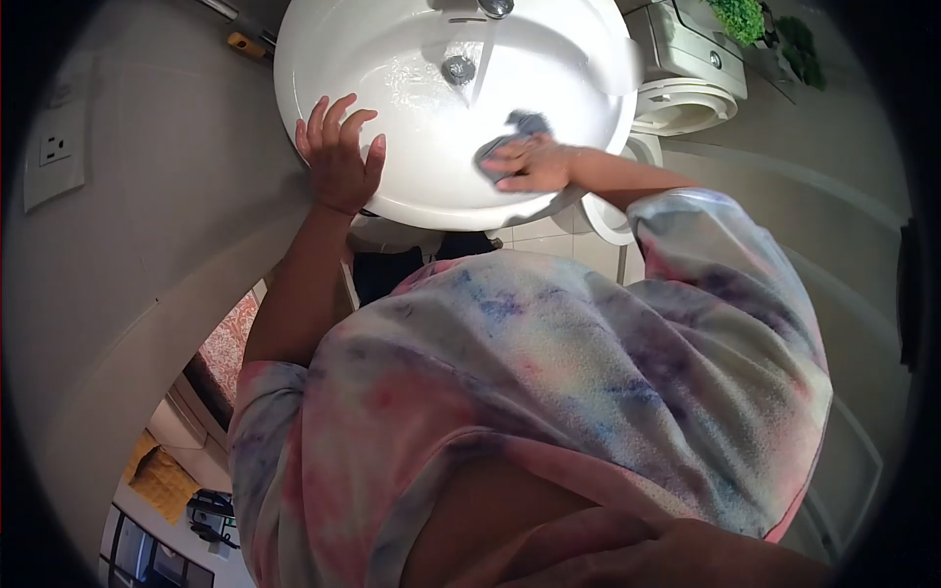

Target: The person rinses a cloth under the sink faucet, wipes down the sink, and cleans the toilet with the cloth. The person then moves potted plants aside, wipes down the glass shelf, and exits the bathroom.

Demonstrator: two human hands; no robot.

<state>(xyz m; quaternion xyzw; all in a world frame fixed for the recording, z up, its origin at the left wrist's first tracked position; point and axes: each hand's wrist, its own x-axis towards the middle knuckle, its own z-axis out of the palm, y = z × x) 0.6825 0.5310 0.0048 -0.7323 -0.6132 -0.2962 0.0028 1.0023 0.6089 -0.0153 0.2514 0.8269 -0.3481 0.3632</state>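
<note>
A white oval sink fills the top middle, with water running from the faucet toward the metal drain. On the sink's right inner slope, my right hand presses a dark grey cloth against the basin, its fingers over the cloth and slightly blurred. Over the sink's left edge is my left hand, fingers spread and slightly bent, with nothing in it.
To the right of the sink stands a white toilet, with green plants above it. A wall outlet is at the far left. An orange-handled item lies near the sink's upper left.
</note>
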